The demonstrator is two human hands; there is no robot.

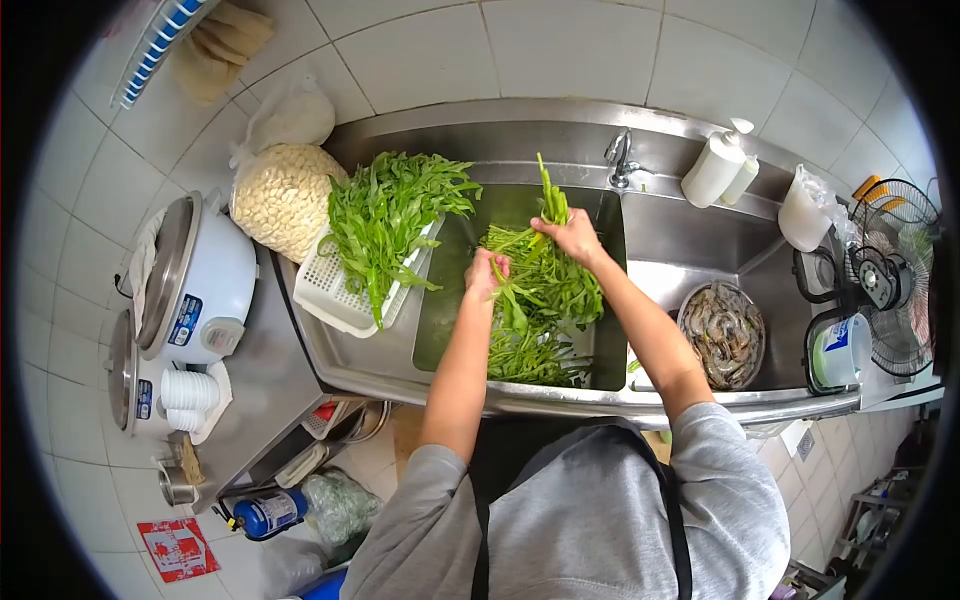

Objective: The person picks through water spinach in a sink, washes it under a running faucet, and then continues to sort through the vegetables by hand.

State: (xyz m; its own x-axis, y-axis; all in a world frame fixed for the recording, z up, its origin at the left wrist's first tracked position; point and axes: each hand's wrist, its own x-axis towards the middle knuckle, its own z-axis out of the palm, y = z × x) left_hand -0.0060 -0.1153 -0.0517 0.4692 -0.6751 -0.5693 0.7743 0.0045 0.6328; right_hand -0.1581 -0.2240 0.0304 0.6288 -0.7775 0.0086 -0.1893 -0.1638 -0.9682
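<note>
My right hand (572, 238) is closed round a bunch of green stems (551, 195), whose cut ends point up and whose leaves hang below it. To its left, my left hand (487, 271) has its fingers curled at the edge of the same greens, pinching some thin stems. Below both hands, more leafy greens (530, 355) lie in the left sink basin (440, 335). Another heap of leafy greens (385, 220) rests on a white perforated basket (335, 292) at the basin's left side.
A faucet (621, 160) stands behind the basins. The right basin (680, 225) holds a bowl of shrimp (722, 335). Pump bottles (715, 168) and a fan (882, 275) are at the right. A bag of pale pieces (284, 200) and rice cookers (205, 285) are at the left.
</note>
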